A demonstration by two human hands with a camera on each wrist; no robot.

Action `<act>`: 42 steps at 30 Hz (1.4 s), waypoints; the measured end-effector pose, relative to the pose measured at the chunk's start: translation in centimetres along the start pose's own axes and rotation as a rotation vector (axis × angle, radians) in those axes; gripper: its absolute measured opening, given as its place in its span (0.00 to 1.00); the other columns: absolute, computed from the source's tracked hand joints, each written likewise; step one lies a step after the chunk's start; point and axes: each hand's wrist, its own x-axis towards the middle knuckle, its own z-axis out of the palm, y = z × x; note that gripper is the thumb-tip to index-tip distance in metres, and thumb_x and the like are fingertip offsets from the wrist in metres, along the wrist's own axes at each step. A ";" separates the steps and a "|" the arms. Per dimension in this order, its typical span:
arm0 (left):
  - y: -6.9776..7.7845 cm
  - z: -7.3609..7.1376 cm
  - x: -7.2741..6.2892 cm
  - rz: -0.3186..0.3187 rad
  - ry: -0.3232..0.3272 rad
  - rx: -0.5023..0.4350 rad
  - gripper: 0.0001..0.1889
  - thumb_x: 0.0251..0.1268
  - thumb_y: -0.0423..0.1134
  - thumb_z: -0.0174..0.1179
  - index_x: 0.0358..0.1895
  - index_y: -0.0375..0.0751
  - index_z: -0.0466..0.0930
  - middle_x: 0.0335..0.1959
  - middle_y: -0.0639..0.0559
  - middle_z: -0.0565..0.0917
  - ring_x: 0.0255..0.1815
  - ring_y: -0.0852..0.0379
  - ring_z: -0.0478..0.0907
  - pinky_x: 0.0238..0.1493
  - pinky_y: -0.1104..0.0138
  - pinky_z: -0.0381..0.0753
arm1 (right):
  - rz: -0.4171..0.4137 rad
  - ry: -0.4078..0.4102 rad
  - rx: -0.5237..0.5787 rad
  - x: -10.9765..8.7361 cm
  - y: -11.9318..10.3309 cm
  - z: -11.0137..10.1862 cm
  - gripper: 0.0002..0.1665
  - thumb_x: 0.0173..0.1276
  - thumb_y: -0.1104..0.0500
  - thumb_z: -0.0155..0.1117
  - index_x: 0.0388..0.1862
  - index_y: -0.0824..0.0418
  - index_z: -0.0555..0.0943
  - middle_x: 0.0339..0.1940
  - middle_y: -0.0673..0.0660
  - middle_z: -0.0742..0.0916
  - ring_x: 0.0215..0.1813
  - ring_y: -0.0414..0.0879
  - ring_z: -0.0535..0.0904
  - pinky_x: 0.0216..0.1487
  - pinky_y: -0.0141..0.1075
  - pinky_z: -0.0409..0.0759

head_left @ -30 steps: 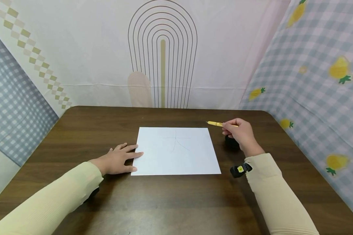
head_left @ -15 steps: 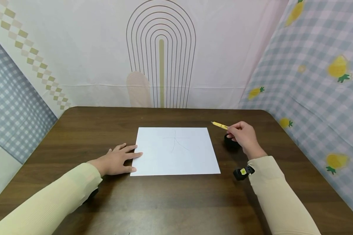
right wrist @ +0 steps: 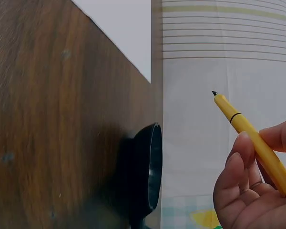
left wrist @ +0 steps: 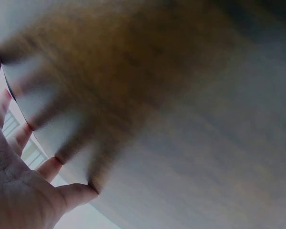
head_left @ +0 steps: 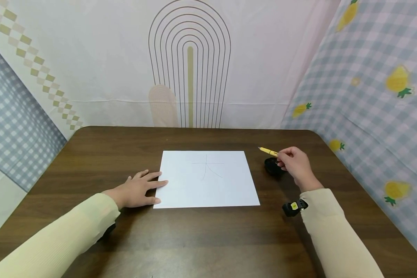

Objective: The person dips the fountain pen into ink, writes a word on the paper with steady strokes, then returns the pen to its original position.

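Observation:
A white sheet of paper (head_left: 180, 193) lies on the brown table, bearing thin strokes: a cross with two lines curving down from it. My left hand (head_left: 135, 191) rests with spread fingers over the paper's left edge; in the left wrist view the fingertips (left wrist: 81, 192) touch the surface. My right hand (head_left: 296, 165) pinches a yellow pen (head_left: 268, 151) between thumb and fingers, off the table and right of the paper. Its dark tip points up and away in the right wrist view. Below this hand stands a black, round, hollow-rimmed object (head_left: 273, 166), partly hidden by it; its kind is unclear.
The wooden table (head_left: 201, 243) ends at a white patterned cloth (head_left: 264, 58) behind. A blue checked cloth with pineapples (head_left: 372, 116) hangs on the right, another checked cloth (head_left: 17, 104) on the left. A black wrist device (head_left: 293, 207) sits at the right cuff.
The right hand has moved right and slightly nearer with the pen, off the upper right of the paper and past the black object. The left hand has stayed on the paper.

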 end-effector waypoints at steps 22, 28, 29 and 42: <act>0.1 0.1 -0.2 0.006 0.008 -0.004 0.33 0.66 0.57 0.58 0.72 0.55 0.65 0.76 0.44 0.56 0.73 0.27 0.47 0.57 0.25 0.49 | 0.042 -0.032 -0.080 -0.9 2.1 -2.5 0.25 0.77 0.55 0.46 0.66 0.67 0.72 0.50 0.65 0.79 0.37 0.42 0.77 0.40 0.33 0.81; 0.1 0.1 -0.2 0.005 0.008 0.000 0.33 0.66 0.57 0.58 0.72 0.55 0.65 0.76 0.44 0.56 0.74 0.28 0.47 0.57 0.25 0.49 | 0.057 -0.033 -0.075 -1.2 2.5 -3.2 0.26 0.76 0.55 0.46 0.66 0.67 0.71 0.42 0.58 0.81 0.37 0.41 0.78 0.39 0.34 0.81; 0.1 0.1 -0.2 0.006 0.008 0.000 0.33 0.66 0.57 0.58 0.72 0.55 0.65 0.76 0.44 0.56 0.74 0.28 0.47 0.57 0.25 0.49 | 0.060 -0.030 -0.077 -1.2 2.6 -3.3 0.26 0.76 0.56 0.46 0.66 0.67 0.72 0.41 0.57 0.81 0.37 0.41 0.78 0.39 0.35 0.81; -0.2 0.2 0.0 0.005 0.007 0.004 0.33 0.65 0.59 0.58 0.72 0.56 0.65 0.76 0.45 0.56 0.74 0.28 0.47 0.57 0.25 0.49 | 0.068 -0.007 -0.095 -1.3 3.8 -4.2 0.25 0.77 0.55 0.45 0.64 0.68 0.72 0.43 0.62 0.81 0.39 0.46 0.78 0.40 0.36 0.81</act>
